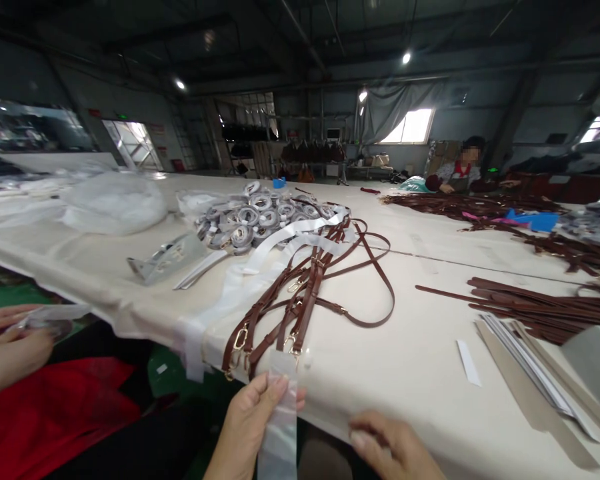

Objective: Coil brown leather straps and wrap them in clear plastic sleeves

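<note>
My left hand [253,420] pinches a narrow clear plastic sleeve [281,407] at the table's near edge, thumb on top of it. The sleeve's upper end lies against the gold clasps of a bundle of brown leather straps [307,293] that stretches away across the cream table [410,360]. A little to the right of the sleeve, my right hand [393,447] rests on the table edge with nothing in it. At the far left another person's hands [7,347] hold a small clear packet [50,320].
Behind the straps lies a pile of wrapped coiled straps [260,217], with white plastic strips [260,263] and clear bags [115,200] to the left. More brown straps [535,307] and grey card strips [530,387] lie at the right. A co-worker [463,173] sits at the far end.
</note>
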A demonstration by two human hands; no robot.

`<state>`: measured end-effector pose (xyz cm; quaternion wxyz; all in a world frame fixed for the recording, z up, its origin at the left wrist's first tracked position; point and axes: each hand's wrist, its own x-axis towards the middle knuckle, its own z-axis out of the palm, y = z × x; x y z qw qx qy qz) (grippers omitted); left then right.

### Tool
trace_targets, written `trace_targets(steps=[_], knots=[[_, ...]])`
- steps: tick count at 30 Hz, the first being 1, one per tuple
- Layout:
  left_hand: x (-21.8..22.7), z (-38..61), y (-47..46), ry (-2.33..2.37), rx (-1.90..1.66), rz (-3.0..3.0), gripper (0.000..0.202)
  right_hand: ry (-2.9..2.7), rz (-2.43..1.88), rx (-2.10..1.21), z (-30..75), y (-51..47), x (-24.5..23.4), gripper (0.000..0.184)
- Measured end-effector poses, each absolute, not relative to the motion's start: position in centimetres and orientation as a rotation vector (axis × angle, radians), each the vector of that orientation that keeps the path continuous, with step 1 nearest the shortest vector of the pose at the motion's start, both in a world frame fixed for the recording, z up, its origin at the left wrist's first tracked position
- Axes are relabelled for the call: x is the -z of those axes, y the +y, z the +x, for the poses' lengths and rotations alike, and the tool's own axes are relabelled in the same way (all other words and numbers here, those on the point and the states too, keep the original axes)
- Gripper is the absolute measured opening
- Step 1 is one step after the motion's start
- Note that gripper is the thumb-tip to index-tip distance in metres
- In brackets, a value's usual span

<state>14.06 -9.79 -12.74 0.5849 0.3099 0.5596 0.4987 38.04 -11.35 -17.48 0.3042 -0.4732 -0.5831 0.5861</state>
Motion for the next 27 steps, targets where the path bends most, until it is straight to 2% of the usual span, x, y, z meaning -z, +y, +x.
trace_targets(steps=[4,6,9,17,21,27], knots=[[14.0,14.3,-7.5,1.445,-1.091,1.27,0.04,-2.056,-1.563,-0.523,37.1,-3.1,16.1,0.04],[14.5,14.7,-5.8,1.547,-0.977,1.649,0.038,-2.156,-1.593,-0.298,35.8,0.3,15.5,0.039],[15.0,15.0,-3.3,1.576,-0.792,2.0,0.032,-2.2,-1.665,-0.171,33.8,3.9,15.4,0.039],[15.4,13.0,-0.3,1.652,-0.569,2.211,0.037,-2.334,-1.877,-0.034,35.6,6.6,14.6,0.03],[15.8,11.8,0.3,1.734,-0.588,2.185,0.036,-2.3,-2.068,0.037,42.4,6.9,12.3,0.017],[15.4,11.7,1.1,1.71,-0.749,2.093,0.025,-2.307,-2.09,-0.028,50.5,4.7,9.4,0.026]])
